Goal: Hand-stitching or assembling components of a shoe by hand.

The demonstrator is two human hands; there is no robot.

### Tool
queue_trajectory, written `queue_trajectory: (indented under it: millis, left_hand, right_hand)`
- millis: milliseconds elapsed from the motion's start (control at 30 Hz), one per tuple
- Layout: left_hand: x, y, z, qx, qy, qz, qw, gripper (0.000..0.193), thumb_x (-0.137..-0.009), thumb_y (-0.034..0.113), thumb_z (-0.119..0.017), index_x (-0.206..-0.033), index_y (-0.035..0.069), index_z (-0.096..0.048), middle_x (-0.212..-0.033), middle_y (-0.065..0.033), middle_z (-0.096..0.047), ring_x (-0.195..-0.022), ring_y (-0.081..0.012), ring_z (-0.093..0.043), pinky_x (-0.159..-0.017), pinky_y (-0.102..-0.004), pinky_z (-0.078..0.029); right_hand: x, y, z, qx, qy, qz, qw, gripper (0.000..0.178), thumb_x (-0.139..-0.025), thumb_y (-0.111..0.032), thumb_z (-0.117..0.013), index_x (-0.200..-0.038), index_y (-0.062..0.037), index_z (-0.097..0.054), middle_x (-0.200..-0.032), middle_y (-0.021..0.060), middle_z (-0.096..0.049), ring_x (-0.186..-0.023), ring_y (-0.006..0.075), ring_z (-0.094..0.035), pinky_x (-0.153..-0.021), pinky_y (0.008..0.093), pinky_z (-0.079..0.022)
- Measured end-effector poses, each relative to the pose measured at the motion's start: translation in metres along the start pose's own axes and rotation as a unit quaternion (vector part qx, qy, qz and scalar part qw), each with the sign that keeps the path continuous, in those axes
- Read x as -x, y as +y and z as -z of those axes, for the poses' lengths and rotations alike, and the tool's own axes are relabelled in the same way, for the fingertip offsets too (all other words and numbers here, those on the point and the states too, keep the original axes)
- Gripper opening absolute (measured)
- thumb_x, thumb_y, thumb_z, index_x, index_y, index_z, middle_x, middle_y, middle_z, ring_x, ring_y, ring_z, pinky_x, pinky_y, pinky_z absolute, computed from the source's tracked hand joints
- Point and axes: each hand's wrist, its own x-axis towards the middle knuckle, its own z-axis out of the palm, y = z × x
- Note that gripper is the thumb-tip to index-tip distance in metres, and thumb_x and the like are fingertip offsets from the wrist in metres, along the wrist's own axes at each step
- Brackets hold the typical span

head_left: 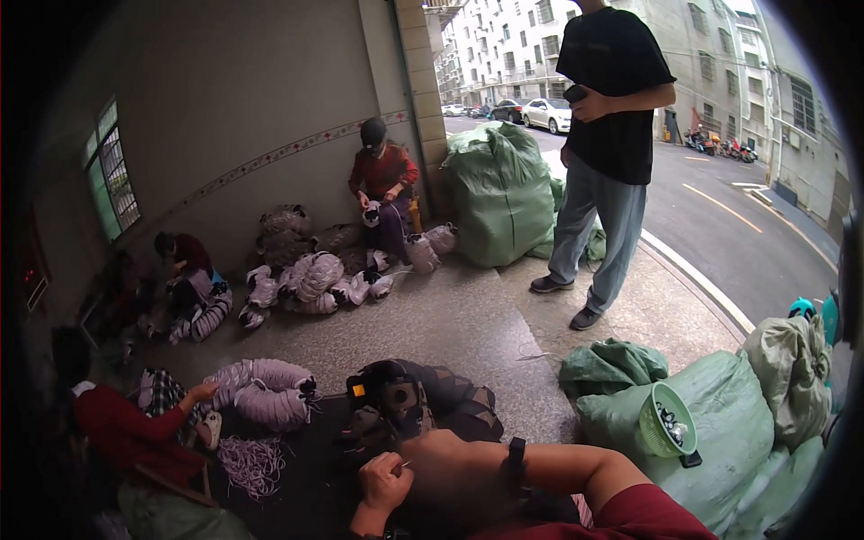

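Note:
At the lower middle, my left hand is closed, with thumb and fingers pinched together. A small thin light thing shows at its fingertips, too small to name. My right hand reaches in beside it from the right, its back toward me and its fingers hidden or blurred. A dark band circles that wrist. Just beyond both hands lies a dark brown and black bundle of nested, stitched-looking pieces. One dark piece with an orange tag sits at its near end.
Lilac bundles and a heap of pale laces lie left, near a seated person. Others work by the wall among more bundles. A person stands ahead. Green sacks and a green basket are right.

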Motion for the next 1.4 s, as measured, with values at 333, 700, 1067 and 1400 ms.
queue_trajectory:
  millis: [333,700,1067,1400]
  left_hand:
    - [0.005,-0.004,-0.018,0.026,-0.02,0.079,0.996,0.022,-0.068,0.015,-0.067,-0.063,0.003,-0.05,-0.065,-0.0162,-0.055,-0.063,-0.0377,-0.056,-0.053,-0.0419,-0.043]
    - [-0.001,-0.01,-0.022,0.077,-0.001,0.115,0.99,0.024,-0.069,0.013,-0.067,-0.06,0.0,-0.049,-0.062,-0.0202,-0.051,-0.058,-0.0377,-0.054,-0.05,-0.0392,-0.04]
    - [0.003,-0.01,-0.03,0.096,0.025,0.14,0.985,0.039,-0.077,0.027,-0.065,-0.057,0.0,-0.046,-0.055,-0.0194,-0.046,-0.05,-0.0373,-0.049,-0.047,-0.0397,-0.036]
    - [0.007,-0.009,-0.035,0.081,0.036,0.144,0.986,0.032,-0.073,0.022,-0.066,-0.058,0.0,-0.049,-0.055,-0.0183,-0.05,-0.052,-0.0373,-0.052,-0.049,-0.0395,-0.038]
  right_hand:
    - [0.004,0.024,-0.018,0.006,0.041,0.068,0.997,0.011,-0.078,-0.018,-0.06,-0.085,-0.0125,-0.066,-0.078,0.0146,-0.065,-0.077,0.0343,-0.064,-0.062,0.0433,-0.05]
    - [-0.005,0.033,-0.026,0.008,0.064,0.093,0.994,0.016,-0.076,-0.016,-0.061,-0.09,-0.013,-0.067,-0.08,0.014,-0.066,-0.076,0.0347,-0.064,-0.063,0.0443,-0.05]
    - [0.002,0.024,-0.025,0.001,0.064,0.067,0.996,0.021,-0.073,-0.011,-0.06,-0.093,-0.0127,-0.066,-0.085,0.0114,-0.067,-0.078,0.0334,-0.064,-0.063,0.0432,-0.05]
    - [0.009,0.011,-0.009,0.025,0.03,0.034,0.999,0.02,-0.073,-0.011,-0.058,-0.091,-0.0136,-0.067,-0.084,0.0117,-0.067,-0.08,0.0332,-0.064,-0.063,0.0433,-0.05]
